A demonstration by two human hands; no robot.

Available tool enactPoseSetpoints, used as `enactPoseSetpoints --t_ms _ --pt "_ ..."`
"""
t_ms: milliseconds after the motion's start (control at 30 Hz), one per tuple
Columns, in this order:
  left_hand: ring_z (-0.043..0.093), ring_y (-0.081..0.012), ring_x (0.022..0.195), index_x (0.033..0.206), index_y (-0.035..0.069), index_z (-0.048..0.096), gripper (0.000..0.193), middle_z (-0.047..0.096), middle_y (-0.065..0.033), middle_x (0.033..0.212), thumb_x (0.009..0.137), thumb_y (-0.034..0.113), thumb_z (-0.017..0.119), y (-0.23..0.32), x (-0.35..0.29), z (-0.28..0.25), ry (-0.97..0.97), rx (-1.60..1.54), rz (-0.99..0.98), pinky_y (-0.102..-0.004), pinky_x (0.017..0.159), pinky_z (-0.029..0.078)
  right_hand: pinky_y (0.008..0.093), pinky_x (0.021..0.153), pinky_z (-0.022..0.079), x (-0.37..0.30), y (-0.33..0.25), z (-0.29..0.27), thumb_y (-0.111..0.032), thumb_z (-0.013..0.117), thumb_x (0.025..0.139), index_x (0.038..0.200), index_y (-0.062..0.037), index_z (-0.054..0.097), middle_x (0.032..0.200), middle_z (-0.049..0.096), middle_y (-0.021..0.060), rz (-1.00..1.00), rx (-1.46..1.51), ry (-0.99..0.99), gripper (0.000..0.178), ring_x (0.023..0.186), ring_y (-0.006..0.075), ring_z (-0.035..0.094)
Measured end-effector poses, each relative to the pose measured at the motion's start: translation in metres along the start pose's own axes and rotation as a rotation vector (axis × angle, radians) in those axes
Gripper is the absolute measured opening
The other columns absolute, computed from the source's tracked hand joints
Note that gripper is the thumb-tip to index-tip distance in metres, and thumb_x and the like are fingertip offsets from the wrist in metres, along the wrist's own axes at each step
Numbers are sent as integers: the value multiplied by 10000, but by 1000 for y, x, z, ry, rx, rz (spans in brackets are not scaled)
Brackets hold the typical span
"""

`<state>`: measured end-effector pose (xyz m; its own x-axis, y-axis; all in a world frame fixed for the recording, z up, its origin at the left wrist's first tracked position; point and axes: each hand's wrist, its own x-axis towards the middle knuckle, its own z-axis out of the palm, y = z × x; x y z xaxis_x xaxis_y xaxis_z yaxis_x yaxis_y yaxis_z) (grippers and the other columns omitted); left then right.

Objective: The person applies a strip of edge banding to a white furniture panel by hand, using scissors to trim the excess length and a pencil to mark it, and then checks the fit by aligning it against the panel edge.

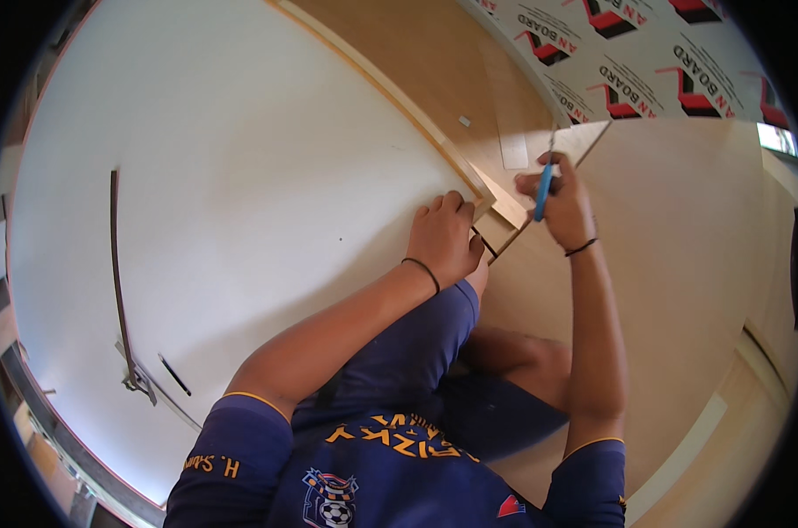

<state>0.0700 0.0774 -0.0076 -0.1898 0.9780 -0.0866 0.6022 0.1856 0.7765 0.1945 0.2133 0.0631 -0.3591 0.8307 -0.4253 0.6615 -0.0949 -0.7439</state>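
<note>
A large white panel (240, 158) with a wooden edge lies on my left. My left hand (444, 236) is closed over its near right corner, fingers bent on top and thumb at the side. A short dark strip (484, 243) shows beside that thumb; whether I pinch it is unclear. Just right of the corner, my right hand (568, 204) is raised, closed round the blue handle of scissors (544, 189). Their thin metal end points away from me, and the fingers partly hide them.
On the white panel lie a long dark brown strip (116, 255), a black pen (175, 374) and a thin metal tool (157, 387). Plain wooden boards (680, 229) spread to my right. A printed white sheet (628, 53) stands at the far right. My bent legs are beside the panel.
</note>
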Motion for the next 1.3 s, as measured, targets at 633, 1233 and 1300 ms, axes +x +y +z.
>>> enactPoseSetpoints --t_ms 633,1233,1300 --pt "538 -286 865 1043 10 568 437 519 -120 913 690 250 663 -13 -47 -11 36 141 105 -399 748 424 207 567 438 -79 -28 -29 -105 726 774 1096 -3 460 812 618 84 -190 106 219 431 695 86 564" --pt "333 -308 1286 1271 52 461 485 403 -147 1359 920 386 468 -182 -80 -173 488 738 -247 -428 1046 223 364 606 475 40 -73 32 -196 691 745 1088 -49 487 759 615 167 -311 -299 -297 425 660 309 614" --pt "330 -322 1281 1273 55 456 499 389 -149 1366 912 400 472 -181 -81 -175 472 745 -285 -441 1035 232 407 621 472 53 -95 62 -195 661 748 1027 -56 487 822 615 186 -415 -342 -428 357 727 357 611"
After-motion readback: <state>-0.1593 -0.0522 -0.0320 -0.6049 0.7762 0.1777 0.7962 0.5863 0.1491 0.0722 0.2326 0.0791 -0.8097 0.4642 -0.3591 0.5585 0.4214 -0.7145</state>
